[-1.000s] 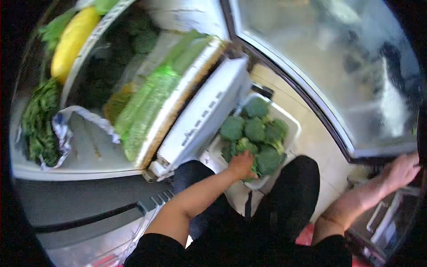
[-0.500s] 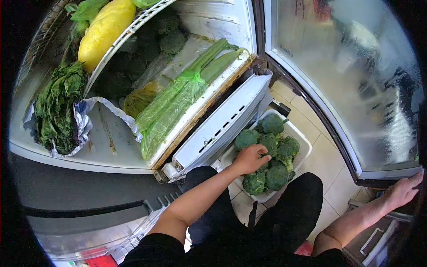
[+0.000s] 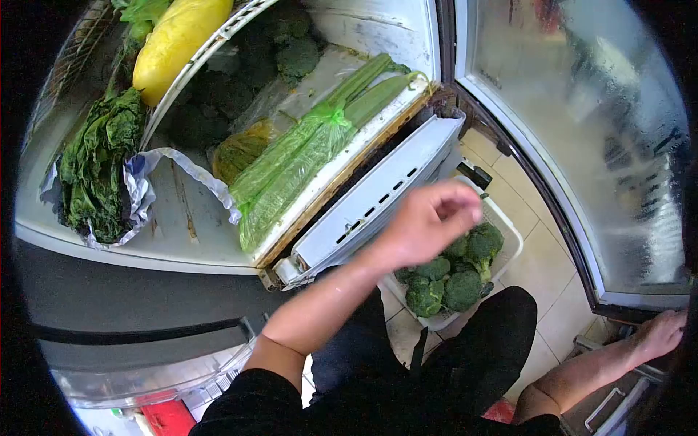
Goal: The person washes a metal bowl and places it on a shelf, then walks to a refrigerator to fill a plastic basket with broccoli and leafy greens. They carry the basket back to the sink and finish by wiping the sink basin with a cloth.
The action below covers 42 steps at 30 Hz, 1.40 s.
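Observation:
My left hand (image 3: 429,224) is raised over the white plastic basket (image 3: 514,256), blurred by motion. Its fingers curl loosely with a gap to the thumb, and I see nothing between them. Several broccoli heads (image 3: 462,291) fill the basket on the floor between my knees; the hand and forearm hide part of them. At the far right, my right hand (image 3: 660,334) is at the lower corner of the fogged glass door (image 3: 560,182), its fingers closed against the edge and partly lost in the dark rim of the view.
Left of the basket, the chiller shelf (image 3: 196,211) bears bagged long green vegetables (image 3: 305,152), wilted leafy greens (image 3: 102,167) and more broccoli (image 3: 297,58). A yellow melon-like item (image 3: 178,47) lies in a wire rack above. A slotted white panel (image 3: 385,192) leans between shelf and basket.
My left hand has lifted off the broccoli and moved up, toward the camera. My right hand remains at the door corner. The view has shifted slightly.

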Motion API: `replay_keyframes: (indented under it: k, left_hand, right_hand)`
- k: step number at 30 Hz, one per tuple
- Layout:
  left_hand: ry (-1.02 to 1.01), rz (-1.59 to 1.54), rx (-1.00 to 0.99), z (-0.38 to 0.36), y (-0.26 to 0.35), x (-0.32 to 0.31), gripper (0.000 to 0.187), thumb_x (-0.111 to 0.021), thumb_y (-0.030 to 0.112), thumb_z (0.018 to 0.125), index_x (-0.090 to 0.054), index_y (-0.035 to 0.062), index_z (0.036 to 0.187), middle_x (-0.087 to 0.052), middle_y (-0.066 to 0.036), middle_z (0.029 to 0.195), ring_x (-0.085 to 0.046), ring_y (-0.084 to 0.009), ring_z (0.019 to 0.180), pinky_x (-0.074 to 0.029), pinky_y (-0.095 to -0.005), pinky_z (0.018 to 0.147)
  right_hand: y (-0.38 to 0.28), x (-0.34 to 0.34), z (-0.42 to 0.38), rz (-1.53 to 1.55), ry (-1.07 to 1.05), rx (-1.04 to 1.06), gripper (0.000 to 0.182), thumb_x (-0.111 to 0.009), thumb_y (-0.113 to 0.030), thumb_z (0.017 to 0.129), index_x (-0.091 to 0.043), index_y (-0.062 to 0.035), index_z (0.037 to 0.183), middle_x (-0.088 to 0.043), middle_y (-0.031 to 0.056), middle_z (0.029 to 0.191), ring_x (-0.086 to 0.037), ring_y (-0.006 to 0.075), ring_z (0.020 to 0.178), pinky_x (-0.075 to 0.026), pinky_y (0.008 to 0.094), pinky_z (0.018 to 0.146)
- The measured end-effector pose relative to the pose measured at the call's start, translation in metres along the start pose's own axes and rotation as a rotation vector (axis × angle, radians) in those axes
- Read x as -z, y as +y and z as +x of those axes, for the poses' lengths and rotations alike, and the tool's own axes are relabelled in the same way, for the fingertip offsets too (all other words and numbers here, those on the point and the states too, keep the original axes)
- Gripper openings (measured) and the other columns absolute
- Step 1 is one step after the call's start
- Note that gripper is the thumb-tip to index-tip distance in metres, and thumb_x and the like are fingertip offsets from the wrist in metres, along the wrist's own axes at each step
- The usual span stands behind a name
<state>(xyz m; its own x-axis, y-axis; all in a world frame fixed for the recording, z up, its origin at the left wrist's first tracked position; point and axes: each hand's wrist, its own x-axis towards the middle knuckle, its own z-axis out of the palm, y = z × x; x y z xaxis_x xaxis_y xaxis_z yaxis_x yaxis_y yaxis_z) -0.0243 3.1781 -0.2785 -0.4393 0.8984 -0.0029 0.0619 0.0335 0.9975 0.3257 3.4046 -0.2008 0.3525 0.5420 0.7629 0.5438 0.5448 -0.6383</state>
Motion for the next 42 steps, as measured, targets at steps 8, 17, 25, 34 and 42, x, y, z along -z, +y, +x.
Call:
replay_keyframes:
  k: [8,17,25,34,42]
  left_hand:
    - [0.533,1.108,-0.207,0.086,0.097,0.211,0.022,-0.069,0.023,0.088,-0.073,0.0048,0.098,-0.073,-0.007,0.089,-0.065,-0.0118,0.081,-0.050,-0.0275,0.075]
    - [1.012,1.453,0.425,0.051,0.034,0.485,0.055,-0.065,0.036,0.086,-0.054,0.0023,0.128,-0.056,-0.019,0.130,-0.052,-0.0332,0.121,-0.041,-0.0464,0.102]
    - [1.096,1.253,0.491,0.024,0.029,0.520,0.056,-0.064,0.039,0.085,-0.053,0.0056,0.128,-0.056,-0.015,0.129,-0.052,-0.0314,0.117,-0.042,-0.0480,0.096]
    - [1.318,0.145,0.038,-0.001,0.084,0.426,0.056,-0.063,0.042,0.083,-0.053,0.0093,0.128,-0.056,-0.011,0.128,-0.052,-0.0294,0.114,-0.043,-0.0497,0.089]
    - [1.065,-0.143,-0.315,-0.009,0.077,0.124,0.062,-0.066,0.041,0.080,-0.049,0.0105,0.131,-0.052,-0.014,0.130,-0.050,-0.0301,0.115,-0.043,-0.0478,0.091]
  right_hand:
    - [0.008,-0.002,0.002,0.011,0.012,-0.024,0.062,-0.045,-0.047,0.100,-0.047,0.0082,0.127,-0.056,0.0198,0.116,-0.054,0.0237,0.101,-0.045,0.0331,0.089]
    - [0.016,0.001,0.003,-0.027,0.060,0.000,0.054,-0.047,-0.043,0.100,-0.055,0.0076,0.118,-0.062,0.0121,0.106,-0.054,0.0184,0.093,-0.044,0.0301,0.083]
    - [-0.025,-0.013,-0.007,0.035,0.104,0.085,0.049,-0.048,-0.039,0.101,-0.062,0.0070,0.111,-0.066,0.0053,0.097,-0.054,0.0137,0.085,-0.043,0.0275,0.078]
    - [-0.022,-0.005,0.002,0.385,-0.312,0.467,0.057,-0.036,-0.039,0.105,-0.035,0.0080,0.136,-0.052,0.0309,0.120,-0.058,0.0303,0.109,-0.051,0.0307,0.094]
    - [-0.033,-0.009,-0.002,0.359,-0.230,0.334,0.056,-0.037,-0.040,0.104,-0.038,0.0076,0.133,-0.055,0.0290,0.116,-0.059,0.0290,0.106,-0.050,0.0314,0.095]
